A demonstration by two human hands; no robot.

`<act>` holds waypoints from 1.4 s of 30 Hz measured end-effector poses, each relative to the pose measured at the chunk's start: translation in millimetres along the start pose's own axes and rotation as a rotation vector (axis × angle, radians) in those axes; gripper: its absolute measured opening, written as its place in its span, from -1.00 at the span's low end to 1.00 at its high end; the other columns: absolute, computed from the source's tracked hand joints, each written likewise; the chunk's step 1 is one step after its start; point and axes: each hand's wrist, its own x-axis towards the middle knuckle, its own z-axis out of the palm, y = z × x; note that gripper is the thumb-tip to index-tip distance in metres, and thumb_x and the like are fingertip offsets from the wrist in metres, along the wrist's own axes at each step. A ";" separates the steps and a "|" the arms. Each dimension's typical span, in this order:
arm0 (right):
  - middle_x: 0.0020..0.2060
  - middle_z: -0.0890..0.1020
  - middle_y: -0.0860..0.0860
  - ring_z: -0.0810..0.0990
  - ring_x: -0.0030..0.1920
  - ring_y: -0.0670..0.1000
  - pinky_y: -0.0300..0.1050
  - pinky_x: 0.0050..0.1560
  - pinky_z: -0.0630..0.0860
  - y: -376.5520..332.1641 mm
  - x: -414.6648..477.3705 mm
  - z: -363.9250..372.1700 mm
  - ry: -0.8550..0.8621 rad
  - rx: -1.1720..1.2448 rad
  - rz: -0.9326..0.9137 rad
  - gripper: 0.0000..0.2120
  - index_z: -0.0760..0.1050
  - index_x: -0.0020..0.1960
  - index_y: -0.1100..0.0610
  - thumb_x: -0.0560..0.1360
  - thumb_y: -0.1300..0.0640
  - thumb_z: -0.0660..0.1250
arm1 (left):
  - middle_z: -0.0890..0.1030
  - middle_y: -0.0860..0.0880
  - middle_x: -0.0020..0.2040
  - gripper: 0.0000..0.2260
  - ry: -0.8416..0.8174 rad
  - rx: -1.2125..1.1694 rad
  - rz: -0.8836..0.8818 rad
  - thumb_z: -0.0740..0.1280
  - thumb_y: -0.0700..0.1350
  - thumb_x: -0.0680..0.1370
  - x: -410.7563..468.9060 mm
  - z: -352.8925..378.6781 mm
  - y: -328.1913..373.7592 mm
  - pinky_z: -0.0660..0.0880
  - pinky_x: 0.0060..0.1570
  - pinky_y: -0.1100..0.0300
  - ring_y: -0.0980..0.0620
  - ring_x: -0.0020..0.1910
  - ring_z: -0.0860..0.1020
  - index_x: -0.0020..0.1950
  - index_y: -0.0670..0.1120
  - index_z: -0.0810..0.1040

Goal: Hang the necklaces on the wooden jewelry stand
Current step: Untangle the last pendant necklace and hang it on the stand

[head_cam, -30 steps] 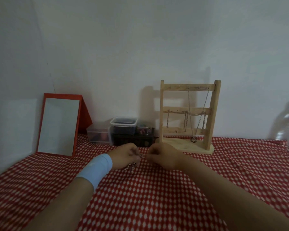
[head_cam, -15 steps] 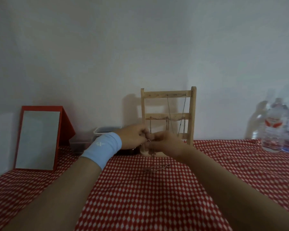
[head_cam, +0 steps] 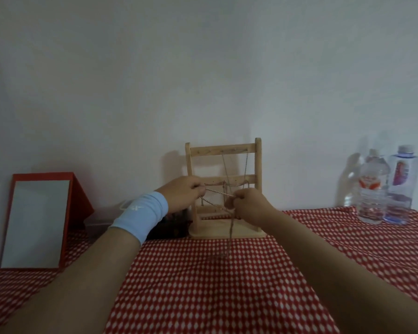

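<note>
A wooden jewelry stand point(head_cam: 223, 148) stands upright at the back of the table against the wall. Thin chains hang from its top and middle bars. A silver necklace chain point(head_cam: 219, 192) is stretched between my two hands in front of the stand's middle bar. My left hand point(head_cam: 182, 194), with a light blue wristband, pinches one end. My right hand point(head_cam: 249, 204) pinches the other end, and the slack chain hangs down from it toward the cloth.
A red-framed mirror point(head_cam: 38, 220) leans at the left. Dark containers point(head_cam: 171, 227) sit behind my left wrist. Two clear water bottles point(head_cam: 386, 186) stand at the right. A red and white checked cloth point(head_cam: 215, 285) covers the table.
Both hands rose from the cloth up to the stand's front, lifting the necklace. They then drew apart, pulling the chain taut between them. The view shifted right.
</note>
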 end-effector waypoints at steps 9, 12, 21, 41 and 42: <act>-0.08 0.62 0.10 0.47 -0.50 0.02 -0.20 -0.59 0.43 11.8 4.1 -31.4 0.378 0.501 0.183 -0.74 0.52 0.15 0.19 0.59 0.43 0.17 | 0.48 0.02 -0.33 -0.77 0.255 0.429 -0.131 0.24 -0.22 0.49 -3.4 -20.2 -17.3 0.27 -0.36 0.19 -0.02 -0.31 0.47 -0.36 -0.02 0.37; -0.24 0.61 0.09 0.41 -0.43 -0.04 -0.19 -0.45 0.34 18.4 4.8 -40.2 0.344 0.390 0.212 -0.84 0.61 -0.05 0.24 0.61 0.19 0.31 | 0.48 0.05 -0.28 -0.78 0.218 0.549 -0.204 0.24 -0.32 0.44 -7.4 -20.7 -28.5 0.26 -0.38 0.21 -0.02 -0.28 0.47 -0.28 0.00 0.41; -0.08 0.65 0.00 0.48 -0.45 -0.22 -0.33 -0.45 0.42 -27.4 -6.9 -16.9 -0.072 0.182 -0.005 -0.91 0.65 -0.03 0.16 0.55 0.14 0.44 | 0.64 -0.04 -0.06 -0.82 -0.225 0.328 -0.299 0.37 0.02 0.52 -4.0 17.9 -40.6 0.50 -0.07 0.18 0.03 -0.12 0.55 -0.09 -0.09 0.63; -0.44 0.63 -0.07 0.43 -0.56 -0.19 -0.29 -0.44 0.39 -51.1 12.5 -44.2 -0.035 -0.324 -0.069 -0.70 0.63 -0.24 0.12 0.55 -0.07 0.44 | 0.23 0.04 -0.47 -0.70 0.286 -1.089 -0.137 0.24 0.01 0.64 -10.0 -50.4 -6.7 0.32 -0.41 0.21 0.06 -0.51 0.19 -0.26 -0.07 0.46; -0.44 0.63 -0.05 0.44 -0.53 -0.12 -0.26 -0.44 0.41 -47.3 13.0 -47.1 -0.027 -0.262 -0.032 -0.71 0.64 -0.19 0.14 0.55 -0.07 0.44 | 0.26 0.05 -0.47 -0.70 0.311 -1.206 -0.150 0.23 0.02 0.64 -9.4 -52.8 -8.8 0.32 -0.45 0.24 0.08 -0.52 0.21 -0.27 -0.05 0.45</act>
